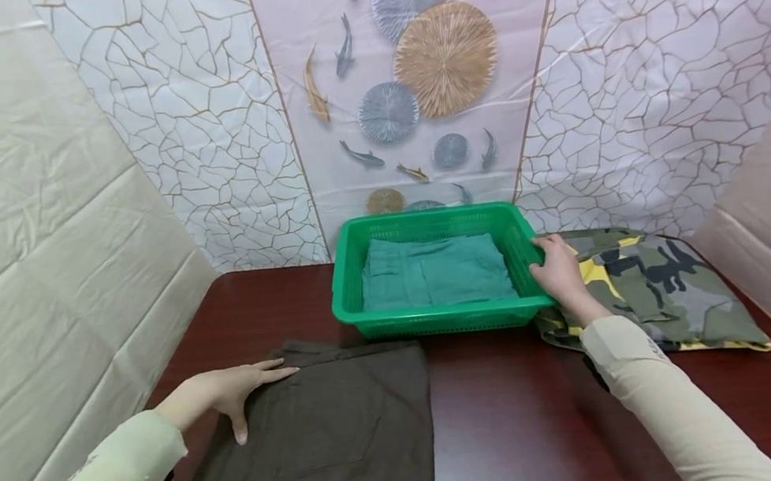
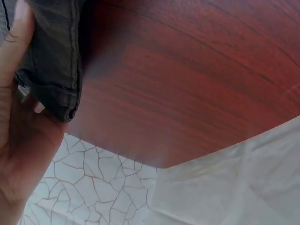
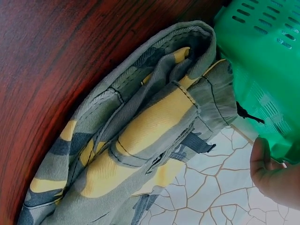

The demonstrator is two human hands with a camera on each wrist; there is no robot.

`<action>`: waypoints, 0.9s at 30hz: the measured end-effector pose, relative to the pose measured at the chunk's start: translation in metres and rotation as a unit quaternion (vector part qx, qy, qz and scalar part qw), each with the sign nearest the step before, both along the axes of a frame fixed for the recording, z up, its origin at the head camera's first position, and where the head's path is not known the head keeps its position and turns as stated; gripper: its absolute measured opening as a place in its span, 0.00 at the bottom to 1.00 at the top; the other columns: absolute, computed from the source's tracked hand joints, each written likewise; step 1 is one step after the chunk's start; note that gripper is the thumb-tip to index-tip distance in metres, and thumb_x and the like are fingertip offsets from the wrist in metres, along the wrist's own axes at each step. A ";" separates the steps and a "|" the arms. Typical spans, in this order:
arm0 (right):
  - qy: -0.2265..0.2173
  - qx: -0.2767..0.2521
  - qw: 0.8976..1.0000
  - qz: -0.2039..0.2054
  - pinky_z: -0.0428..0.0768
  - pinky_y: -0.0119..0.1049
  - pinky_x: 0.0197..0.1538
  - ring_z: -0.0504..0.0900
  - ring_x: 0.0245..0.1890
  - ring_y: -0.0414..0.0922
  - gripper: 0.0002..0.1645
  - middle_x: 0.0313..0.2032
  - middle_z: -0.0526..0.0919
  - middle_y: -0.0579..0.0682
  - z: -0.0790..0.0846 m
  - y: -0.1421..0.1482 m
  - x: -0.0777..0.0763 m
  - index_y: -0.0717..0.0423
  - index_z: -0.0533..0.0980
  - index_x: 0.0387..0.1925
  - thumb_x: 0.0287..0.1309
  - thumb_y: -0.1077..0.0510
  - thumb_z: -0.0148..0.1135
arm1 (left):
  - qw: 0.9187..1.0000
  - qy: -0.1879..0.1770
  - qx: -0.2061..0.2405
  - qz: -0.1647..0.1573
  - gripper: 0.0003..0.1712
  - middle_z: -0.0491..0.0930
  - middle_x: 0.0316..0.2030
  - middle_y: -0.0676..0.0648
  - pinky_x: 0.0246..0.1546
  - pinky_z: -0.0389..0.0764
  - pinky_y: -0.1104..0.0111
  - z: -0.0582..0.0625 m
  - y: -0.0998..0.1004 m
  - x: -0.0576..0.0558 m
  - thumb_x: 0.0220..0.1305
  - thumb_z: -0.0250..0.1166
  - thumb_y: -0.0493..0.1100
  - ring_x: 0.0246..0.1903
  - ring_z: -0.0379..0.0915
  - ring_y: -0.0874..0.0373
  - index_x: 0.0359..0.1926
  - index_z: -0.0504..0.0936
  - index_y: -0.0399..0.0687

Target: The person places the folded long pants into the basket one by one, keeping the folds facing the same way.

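Basket (image 1: 437, 318) held by my right hand (image 1: 560, 272), I rest my spread left hand (image 1: 231, 389) on brown trousers (image 1: 339, 428) front-left of it.

Folded dark garment (image 1: 349, 419) near green basket (image 1: 451, 319)

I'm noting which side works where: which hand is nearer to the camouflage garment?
Right. The right hand grips the green basket right beside the camouflage garment; the left hand rests on the dark folded garment, off to the basket's left.

The left garment (image 1: 335, 429) lies before the basket (image 1: 437, 317), the right garment (image 1: 679, 278) beside it, the cloth (image 1: 435, 270) inside.
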State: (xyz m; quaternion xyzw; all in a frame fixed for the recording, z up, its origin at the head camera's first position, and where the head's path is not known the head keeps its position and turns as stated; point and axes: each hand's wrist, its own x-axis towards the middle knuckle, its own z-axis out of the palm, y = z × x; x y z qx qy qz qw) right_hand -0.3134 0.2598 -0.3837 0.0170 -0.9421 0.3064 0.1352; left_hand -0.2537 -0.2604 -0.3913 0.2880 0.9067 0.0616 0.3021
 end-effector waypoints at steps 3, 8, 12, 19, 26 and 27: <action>-0.002 0.003 1.000 -0.002 0.72 0.61 0.51 0.67 0.53 0.68 0.29 0.58 0.62 0.72 -0.003 0.000 0.001 0.75 0.61 0.63 0.60 0.68 0.48 | 1.000 0.004 0.007 0.006 0.68 0.46 0.71 0.36 0.60 0.65 0.43 -0.003 0.007 0.006 0.30 0.81 0.48 0.69 0.46 0.34 0.73 0.52 0.48; 0.009 0.008 1.000 -0.004 0.72 0.61 0.51 0.68 0.53 0.69 0.29 0.58 0.63 0.72 -0.004 0.001 -0.001 0.76 0.62 0.62 0.59 0.68 0.48 | 1.000 0.028 0.007 -0.001 0.67 0.50 0.68 0.36 0.56 0.70 0.46 -0.006 0.028 0.017 0.30 0.80 0.51 0.66 0.50 0.36 0.73 0.53 0.46; 0.013 0.007 1.000 -0.002 0.72 0.61 0.50 0.68 0.52 0.68 0.29 0.57 0.63 0.72 -0.003 0.001 -0.003 0.76 0.62 0.62 0.59 0.68 0.48 | 0.998 0.052 -0.025 -0.004 0.67 0.52 0.68 0.37 0.54 0.73 0.49 -0.006 0.047 0.021 0.30 0.81 0.51 0.65 0.52 0.38 0.72 0.54 0.47; 0.011 0.010 1.000 -0.008 0.72 0.60 0.50 0.68 0.52 0.68 0.29 0.57 0.64 0.72 -0.003 0.000 -0.002 0.75 0.62 0.62 0.59 0.68 0.48 | 0.997 0.060 -0.043 0.001 0.67 0.50 0.69 0.37 0.56 0.71 0.46 -0.005 0.073 0.029 0.31 0.80 0.53 0.67 0.51 0.37 0.72 0.54 0.48; 0.010 0.009 1.000 0.001 0.72 0.60 0.49 0.68 0.51 0.68 0.29 0.57 0.63 0.73 0.000 -0.001 -0.002 0.76 0.62 0.62 0.59 0.68 0.48 | 0.994 0.097 -0.055 -0.001 0.67 0.55 0.67 0.41 0.53 0.75 0.53 -0.009 0.104 0.035 0.29 0.80 0.57 0.63 0.58 0.42 0.72 0.56 0.50; 0.010 0.009 1.000 0.001 0.72 0.60 0.48 0.68 0.51 0.68 0.29 0.56 0.63 0.73 0.000 -0.001 -0.002 0.76 0.62 0.62 0.59 0.68 0.48 | 0.993 0.107 -0.057 -0.004 0.67 0.56 0.66 0.42 0.53 0.75 0.55 -0.010 0.109 0.035 0.29 0.80 0.58 0.61 0.59 0.43 0.72 0.56 0.51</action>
